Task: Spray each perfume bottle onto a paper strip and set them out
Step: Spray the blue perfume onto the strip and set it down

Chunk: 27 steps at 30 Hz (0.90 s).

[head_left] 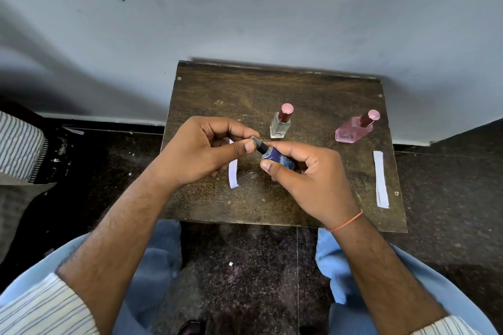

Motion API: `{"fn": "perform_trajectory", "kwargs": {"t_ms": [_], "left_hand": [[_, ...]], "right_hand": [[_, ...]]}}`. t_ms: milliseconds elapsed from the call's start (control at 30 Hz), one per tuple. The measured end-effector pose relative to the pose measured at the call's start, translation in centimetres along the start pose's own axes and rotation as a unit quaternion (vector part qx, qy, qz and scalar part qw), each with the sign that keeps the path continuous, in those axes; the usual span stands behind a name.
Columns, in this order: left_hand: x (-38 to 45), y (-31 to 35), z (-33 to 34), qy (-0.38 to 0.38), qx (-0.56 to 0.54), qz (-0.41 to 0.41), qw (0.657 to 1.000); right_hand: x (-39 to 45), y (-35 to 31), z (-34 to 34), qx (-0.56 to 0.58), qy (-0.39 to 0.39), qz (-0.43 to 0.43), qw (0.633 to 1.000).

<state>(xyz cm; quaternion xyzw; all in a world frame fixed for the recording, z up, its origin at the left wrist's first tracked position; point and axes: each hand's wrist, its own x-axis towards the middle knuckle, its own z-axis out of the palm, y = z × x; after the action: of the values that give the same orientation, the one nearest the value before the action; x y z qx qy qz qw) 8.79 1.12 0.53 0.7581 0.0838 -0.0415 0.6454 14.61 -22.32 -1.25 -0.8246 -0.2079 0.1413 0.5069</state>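
A small dark blue perfume bottle (280, 159) lies tilted in my right hand (307, 179), above the middle of the brown wooden table (285, 84). My left hand (201, 152) pinches the bottle's clear cap (255, 141) over the black nozzle. A white paper strip (233, 175) is tucked in my left hand and hangs below it. Behind my hands a clear bottle with a pink-topped cap (281, 122) stands upright. A pink bottle (353, 129) with the same kind of cap stands at the back right. Another white paper strip (381, 179) lies flat near the right edge.
The table is small and stands against a grey wall. Dark speckled floor surrounds it, and my knees in light blue trousers sit under its front edge. A striped cloth (19, 147) lies at the far left.
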Motion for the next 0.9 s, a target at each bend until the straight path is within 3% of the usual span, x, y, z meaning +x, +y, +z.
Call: {"fn": "perform_trajectory", "kwargs": {"t_ms": [200,433,567,700,900], "left_hand": [[-0.5,0.2,-0.5,0.018,-0.005,0.027,0.999],[-1.4,-0.1,-1.5,0.039,0.065,0.014,0.997],[-1.4,-1.0,-2.3,0.094,0.201,-0.013,0.975],[-1.8,-2.2,-2.2,0.039,0.357,-0.023,0.933],[-2.2,-2.6,-1.8,0.028,0.408,-0.022,0.912]], "right_hand": [[0.3,-0.7,0.8,0.085,-0.036,0.035,0.995],[0.8,-1.3,1.7,-0.015,0.016,-0.04,0.999],[1.1,-1.4,2.3,-0.052,0.045,-0.059,0.996],[1.4,-1.6,2.9,-0.054,0.077,-0.071,0.993],[2.0,-1.0,4.0,-0.065,0.093,-0.06,0.992]]}}
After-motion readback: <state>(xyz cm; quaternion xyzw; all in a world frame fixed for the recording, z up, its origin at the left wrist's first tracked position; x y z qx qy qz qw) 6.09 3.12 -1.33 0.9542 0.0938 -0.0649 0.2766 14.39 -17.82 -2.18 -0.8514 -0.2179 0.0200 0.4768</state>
